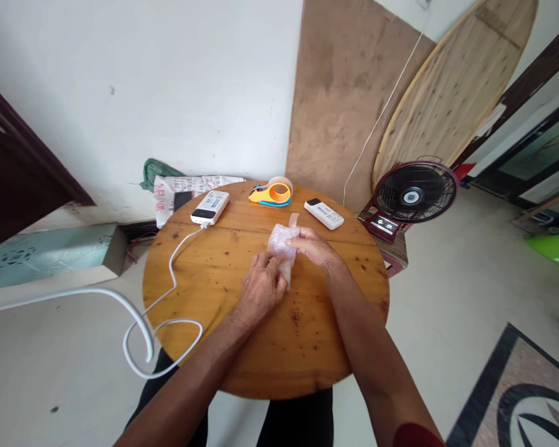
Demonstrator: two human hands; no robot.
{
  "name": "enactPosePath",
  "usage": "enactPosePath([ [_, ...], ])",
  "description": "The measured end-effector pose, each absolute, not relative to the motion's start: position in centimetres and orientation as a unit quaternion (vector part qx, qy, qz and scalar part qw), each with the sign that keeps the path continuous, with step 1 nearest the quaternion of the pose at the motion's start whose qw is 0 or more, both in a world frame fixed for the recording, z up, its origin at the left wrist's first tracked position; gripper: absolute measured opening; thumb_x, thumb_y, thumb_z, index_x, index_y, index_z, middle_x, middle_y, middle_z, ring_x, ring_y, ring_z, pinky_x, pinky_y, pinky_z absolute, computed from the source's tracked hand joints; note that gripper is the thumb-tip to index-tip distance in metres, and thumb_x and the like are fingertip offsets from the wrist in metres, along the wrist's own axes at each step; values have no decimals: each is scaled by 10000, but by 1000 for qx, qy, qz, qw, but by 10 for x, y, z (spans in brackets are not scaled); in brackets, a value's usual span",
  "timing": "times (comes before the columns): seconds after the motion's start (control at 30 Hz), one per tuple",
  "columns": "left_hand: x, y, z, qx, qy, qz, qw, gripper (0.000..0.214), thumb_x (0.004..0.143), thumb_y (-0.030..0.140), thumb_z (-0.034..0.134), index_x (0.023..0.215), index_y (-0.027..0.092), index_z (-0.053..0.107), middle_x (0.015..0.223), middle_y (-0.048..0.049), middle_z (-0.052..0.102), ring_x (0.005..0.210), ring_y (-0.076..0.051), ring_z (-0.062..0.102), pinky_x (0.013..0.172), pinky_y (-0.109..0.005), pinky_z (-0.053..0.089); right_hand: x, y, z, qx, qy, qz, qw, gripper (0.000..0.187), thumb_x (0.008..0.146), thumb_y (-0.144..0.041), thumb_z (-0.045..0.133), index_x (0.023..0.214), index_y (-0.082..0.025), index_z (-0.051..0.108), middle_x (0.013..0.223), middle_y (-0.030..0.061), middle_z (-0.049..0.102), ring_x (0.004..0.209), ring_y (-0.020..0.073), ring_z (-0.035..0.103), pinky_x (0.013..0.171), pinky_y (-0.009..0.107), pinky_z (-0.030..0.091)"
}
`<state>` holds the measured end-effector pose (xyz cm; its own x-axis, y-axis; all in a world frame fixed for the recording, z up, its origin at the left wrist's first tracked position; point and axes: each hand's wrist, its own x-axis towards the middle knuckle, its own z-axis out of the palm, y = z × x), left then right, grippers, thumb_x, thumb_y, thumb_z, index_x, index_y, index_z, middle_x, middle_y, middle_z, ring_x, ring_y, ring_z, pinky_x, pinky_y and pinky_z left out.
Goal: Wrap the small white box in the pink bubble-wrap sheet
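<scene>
A small bubble-wrap packet (283,243) lies near the middle of the round wooden table, between my hands. My left hand (263,282) has its fingers curled onto the packet's lower left side. With thumb and fingers, my right hand (313,246) grips the upper right edge. A strip of tape (294,219) sticks out beyond the packet's far end. Whatever the wrap contains cannot be made out. Behind it stands a yellow and blue tape dispenser (272,192). One white power bank (323,213) rests at the right, another white power bank (210,208) at the left.
A white cable (172,261) runs from the left power bank over the edge of the round table (298,366). To the right, a dark red fan (412,195) stands low beside the table. A large wooden board (447,93) leans against the wall behind.
</scene>
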<state>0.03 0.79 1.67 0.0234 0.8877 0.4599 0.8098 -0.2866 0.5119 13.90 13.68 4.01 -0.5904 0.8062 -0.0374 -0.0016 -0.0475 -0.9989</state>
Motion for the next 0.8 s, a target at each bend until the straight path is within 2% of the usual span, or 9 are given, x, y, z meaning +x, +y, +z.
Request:
enactPosePath([
  [0.2,-1,7,15,692,616,373,52,346,775,146,539,1103,195,637,1113,-98,545,1045,-245,514,952,-410,453,138,131,49,-307,-615,669,284,338,643,-300,724,948,-166,671,876,37,708,773,167,637,690,266,486],
  [0.33,-1,7,13,684,624,374,51,306,781,182,553,1073,188,644,1085,-105,537,1023,-247,511,944,-426,451,138,127,55,-329,-645,638,262,281,657,-311,709,894,-165,670,854,26,695,754,157,615,668,248,466],
  [0.47,0,6,12,675,625,388,55,295,789,202,543,1071,195,629,1078,-99,539,1036,-249,508,940,-426,450,140,110,55,-335,-674,584,303,233,687,-314,691,866,-168,666,847,15,683,780,156,595,725,259,460],
  [0.6,0,6,11,652,630,415,76,298,766,226,554,1059,177,578,1028,-101,552,1024,-262,529,925,-454,453,138,84,52,-349,-671,550,354,284,720,-355,675,939,-175,662,896,18,677,847,170,599,791,277,463],
  [0.7,-2,9,7,614,641,451,89,385,728,260,596,1093,156,536,1041,-120,560,1057,-280,542,933,-468,453,136,72,50,-347,-655,549,386,351,716,-380,680,1007,-188,646,963,22,673,892,175,604,802,269,467],
  [0.8,-4,14,1,601,622,483,134,609,691,239,634,1262,135,450,1175,-147,557,1155,-295,523,999,-473,427,135,66,53,-342,-669,541,377,333,720,-382,673,988,-187,642,952,25,669,861,172,600,769,263,470],
])
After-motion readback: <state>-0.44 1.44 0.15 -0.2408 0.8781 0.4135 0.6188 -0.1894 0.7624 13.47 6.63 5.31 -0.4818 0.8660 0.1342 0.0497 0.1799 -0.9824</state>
